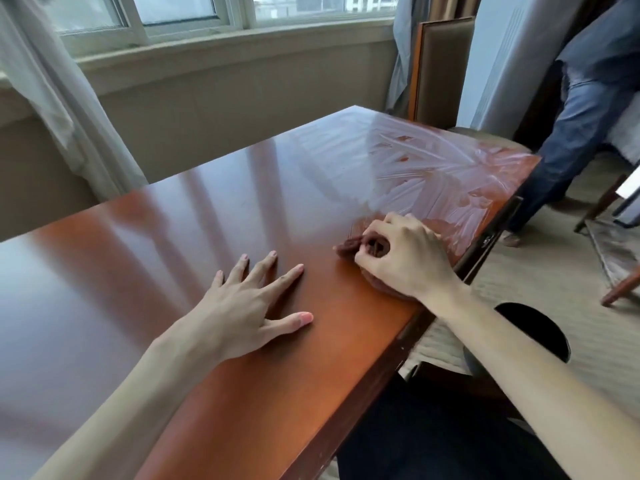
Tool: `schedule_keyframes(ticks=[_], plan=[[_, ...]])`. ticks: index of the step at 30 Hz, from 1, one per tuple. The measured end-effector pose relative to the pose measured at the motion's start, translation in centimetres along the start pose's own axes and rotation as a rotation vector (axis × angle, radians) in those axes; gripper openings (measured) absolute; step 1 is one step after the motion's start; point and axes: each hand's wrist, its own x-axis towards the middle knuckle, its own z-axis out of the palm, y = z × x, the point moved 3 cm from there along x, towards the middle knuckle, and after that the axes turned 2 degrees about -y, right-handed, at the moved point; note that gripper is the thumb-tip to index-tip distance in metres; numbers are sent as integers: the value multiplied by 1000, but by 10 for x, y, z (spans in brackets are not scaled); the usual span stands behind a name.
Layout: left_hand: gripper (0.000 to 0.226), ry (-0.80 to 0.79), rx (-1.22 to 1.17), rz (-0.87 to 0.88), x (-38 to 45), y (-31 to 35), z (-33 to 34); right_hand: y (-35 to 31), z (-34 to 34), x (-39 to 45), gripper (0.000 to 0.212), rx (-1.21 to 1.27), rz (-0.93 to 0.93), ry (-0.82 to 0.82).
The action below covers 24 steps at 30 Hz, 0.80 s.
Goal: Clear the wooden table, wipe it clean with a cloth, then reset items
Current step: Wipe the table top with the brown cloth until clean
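Observation:
The glossy reddish wooden table [207, 216] fills the middle of the view, with no loose items on it. My right hand [405, 258] grips a bunched brown cloth [349, 245] and presses it on the table near the right edge; most of the cloth is hidden under the hand. Wet streaks [426, 168] cover the far right corner of the tabletop. Flat on the wood to the left of the cloth rests my left hand [252, 303], its fingers spread and straight.
Behind the table's far right corner stands a chair [443, 71] with a padded back. A person in jeans [581, 123] stands to the right of the table. Another chair's legs [620, 289] are on the carpet at right. A window and curtain [52, 98] lie beyond.

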Motion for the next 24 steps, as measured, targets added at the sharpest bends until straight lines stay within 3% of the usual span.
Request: schedule_keyframes(ticks=[3, 7, 9, 13, 17, 24], plan=[[83, 2, -20, -4, -1, 0, 0, 10, 11, 24, 31, -77, 128, 45], [83, -26, -49, -16, 2, 0, -9, -25, 11, -32, 29, 35, -127, 11], [78, 11, -83, -37, 7, -1, -20, -14, 13, -2, 33, 48, -131, -30], [60, 235, -66, -110, 36, -12, -32, -3, 44, 77, 33, -61, 101, 6], [55, 384, -65, -215, 86, -39, -41, -34, 65, 77, 30, -13, -110, -19], [70, 350, -169, -396, 163, -96, -44, -37, 123, 206, 33, -10, -123, -40]])
